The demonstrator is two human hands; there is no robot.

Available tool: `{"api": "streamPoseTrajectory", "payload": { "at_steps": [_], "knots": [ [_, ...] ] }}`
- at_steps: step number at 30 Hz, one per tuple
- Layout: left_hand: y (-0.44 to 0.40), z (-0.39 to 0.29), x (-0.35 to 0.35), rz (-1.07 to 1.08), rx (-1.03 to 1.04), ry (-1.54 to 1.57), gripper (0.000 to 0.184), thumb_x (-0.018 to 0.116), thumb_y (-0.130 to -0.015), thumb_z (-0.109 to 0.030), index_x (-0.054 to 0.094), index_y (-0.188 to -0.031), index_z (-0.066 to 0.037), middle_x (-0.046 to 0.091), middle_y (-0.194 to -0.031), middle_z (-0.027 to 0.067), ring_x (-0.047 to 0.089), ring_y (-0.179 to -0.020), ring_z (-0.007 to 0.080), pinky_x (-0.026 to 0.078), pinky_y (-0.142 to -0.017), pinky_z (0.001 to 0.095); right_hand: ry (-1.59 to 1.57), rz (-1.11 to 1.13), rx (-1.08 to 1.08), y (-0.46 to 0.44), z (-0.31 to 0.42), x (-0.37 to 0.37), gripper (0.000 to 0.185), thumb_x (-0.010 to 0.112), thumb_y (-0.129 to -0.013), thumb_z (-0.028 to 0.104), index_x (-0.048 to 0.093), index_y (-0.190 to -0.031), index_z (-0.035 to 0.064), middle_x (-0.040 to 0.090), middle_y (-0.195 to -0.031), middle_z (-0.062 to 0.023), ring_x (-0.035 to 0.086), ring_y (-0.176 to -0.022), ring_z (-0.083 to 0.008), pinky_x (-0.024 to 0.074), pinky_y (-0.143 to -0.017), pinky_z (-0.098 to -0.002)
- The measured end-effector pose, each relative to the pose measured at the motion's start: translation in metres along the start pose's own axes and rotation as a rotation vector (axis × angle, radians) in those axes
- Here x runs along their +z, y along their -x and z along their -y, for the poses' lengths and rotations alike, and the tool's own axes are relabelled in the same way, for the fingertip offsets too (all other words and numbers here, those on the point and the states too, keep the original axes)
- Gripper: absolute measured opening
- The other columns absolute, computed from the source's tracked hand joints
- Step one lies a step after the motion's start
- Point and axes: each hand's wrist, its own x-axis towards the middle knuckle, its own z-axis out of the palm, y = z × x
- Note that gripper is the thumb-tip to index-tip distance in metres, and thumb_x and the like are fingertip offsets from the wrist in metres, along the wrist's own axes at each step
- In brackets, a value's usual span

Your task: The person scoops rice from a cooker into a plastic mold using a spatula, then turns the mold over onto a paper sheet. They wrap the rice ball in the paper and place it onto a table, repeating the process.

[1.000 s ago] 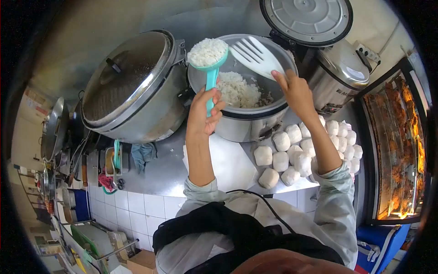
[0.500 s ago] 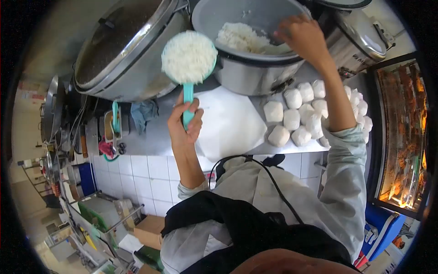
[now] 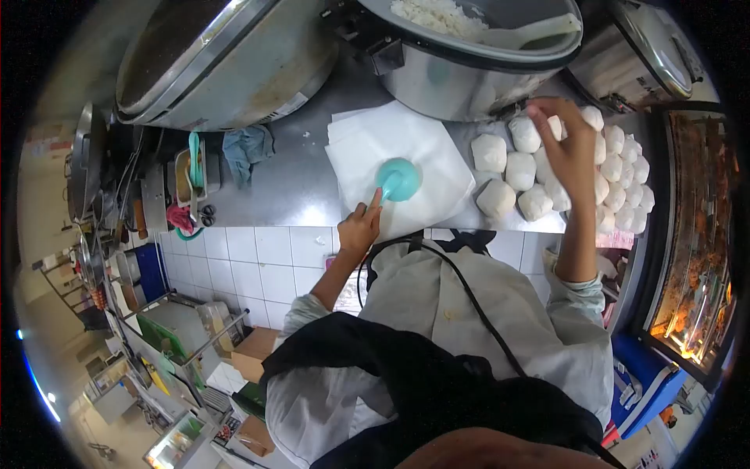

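Observation:
My left hand (image 3: 362, 224) grips the handle of a teal scoop (image 3: 399, 179). The scoop lies upside down on a stack of white paper sheets (image 3: 351, 160), its round back facing up; any rice beneath it is hidden. My right hand (image 3: 569, 144) hovers over the wrapped white packets (image 3: 494, 199) with its fingers apart and nothing visible in them. Behind, a pale rice paddle (image 3: 539, 31) rests in the rice cooker (image 3: 469, 82), beside the cooked white rice (image 3: 440, 16).
A large metal pot (image 3: 226, 90) stands at the back left. On the steel counter (image 3: 301, 176) lie a blue-grey cloth (image 3: 247, 152) and a small tray with a teal-handled utensil (image 3: 195, 160). A lit glass display case (image 3: 691, 242) borders the right side.
My left hand has lowered the rice-filled scoop and turned it over onto the paper. My right hand has left the rice cooker and come forward over the packets.

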Motion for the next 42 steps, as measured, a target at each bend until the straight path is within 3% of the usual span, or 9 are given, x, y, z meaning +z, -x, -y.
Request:
{"api": "streamPoseTrajectory", "payload": {
  "at_steps": [4,8,10,13,16,22,26,29,42],
  "knots": [
    [-0.005,0.006,-0.001,0.047,0.032,0.024,0.044,0.057,-0.085,-0.020,0.049,-0.129,-0.019,0.050,-0.063,0.0047,0.055,-0.048,0.0217,0.044,-0.040,0.0333,-0.048,0.104,0.115,0.064,-0.004,0.051,0.007,0.063,-0.076,0.009,0.064,-0.082,0.0059,0.060,-0.070,-0.0088,0.056,-0.066,-0.0226,0.0437,-0.065,-0.0342],
    [0.003,0.019,0.009,0.093,-0.040,0.303,0.044,0.054,-0.088,-0.018,0.047,-0.130,-0.011,0.058,-0.076,0.0090,0.058,-0.058,0.0211,0.047,-0.050,0.0291,-0.144,0.606,-0.022,0.150,-0.025,0.123,0.019,0.069,-0.071,0.015,0.061,-0.087,0.0093,0.060,-0.085,-0.0084,0.056,-0.085,-0.0245,0.0441,-0.077,-0.0361],
    [0.000,0.021,0.022,-0.457,-0.103,0.471,0.043,0.052,-0.090,-0.016,0.044,-0.130,-0.001,0.060,-0.095,0.0154,0.059,-0.071,0.0232,0.048,-0.063,0.0298,-0.096,0.633,-0.136,0.177,-0.025,0.142,0.025,0.070,-0.070,0.017,0.061,-0.092,0.0095,0.058,-0.090,-0.0075,0.054,-0.090,-0.0242,0.0427,-0.081,-0.0360],
    [-0.007,0.036,0.014,-0.521,-0.437,0.740,0.042,0.049,-0.092,-0.014,0.043,-0.129,0.004,0.059,-0.105,0.0180,0.058,-0.081,0.0259,0.046,-0.073,0.0342,0.028,0.682,-0.351,0.203,-0.033,0.164,0.039,0.069,-0.070,0.025,0.059,-0.105,0.0102,0.055,-0.100,-0.0056,0.050,-0.099,-0.0248,0.0390,-0.087,-0.0369],
    [-0.012,0.072,0.000,-0.421,-0.408,0.384,0.042,0.051,-0.090,-0.013,0.044,-0.131,-0.003,0.057,-0.088,0.0172,0.053,-0.077,0.0304,0.044,-0.071,0.0370,0.043,0.584,-0.366,0.205,-0.033,0.173,0.033,0.065,-0.074,0.025,0.060,-0.104,0.0107,0.055,-0.096,-0.0046,0.050,-0.094,-0.0228,0.0399,-0.084,-0.0361],
    [-0.010,0.119,0.004,-0.441,-0.265,-0.020,0.044,0.058,-0.085,-0.012,0.049,-0.128,-0.008,0.055,-0.101,0.0121,0.052,-0.091,0.0285,0.042,-0.076,0.0370,0.014,0.552,-0.465,0.199,-0.040,0.179,0.033,0.069,-0.070,0.024,0.062,-0.099,0.0105,0.055,-0.092,-0.0027,0.050,-0.089,-0.0202,0.0412,-0.078,-0.0332],
    [0.009,0.099,-0.015,-0.503,-0.110,-0.025,0.044,0.064,-0.080,-0.016,0.054,-0.122,-0.013,0.052,-0.108,0.0086,0.049,-0.096,0.0294,0.039,-0.081,0.0417,0.000,0.585,-0.460,0.196,-0.024,0.179,0.033,0.070,-0.069,0.024,0.062,-0.099,0.0109,0.054,-0.092,-0.0020,0.049,-0.089,-0.0197,0.0409,-0.079,-0.0333],
    [0.046,0.092,-0.011,-0.025,0.302,0.208,0.039,0.069,-0.072,-0.020,0.061,-0.110,-0.025,0.050,-0.111,0.0033,0.046,-0.104,0.0273,0.035,-0.091,0.0443,0.010,0.590,-0.496,0.202,-0.021,0.187,0.033,0.070,-0.068,0.023,0.062,-0.098,0.0109,0.053,-0.091,-0.0015,0.049,-0.090,-0.0196,0.0405,-0.080,-0.0335],
    [0.057,0.067,0.006,-0.106,0.432,0.201,0.025,0.070,-0.067,-0.022,0.063,-0.090,-0.027,0.052,-0.108,-0.0033,0.043,-0.103,0.0225,0.033,-0.090,0.0444,0.000,0.568,-0.454,0.201,-0.029,0.187,0.020,0.067,-0.071,0.024,0.063,-0.086,0.0112,0.055,-0.083,-0.0008,0.051,-0.084,-0.0181,0.0420,-0.078,-0.0332]
  ]
}}
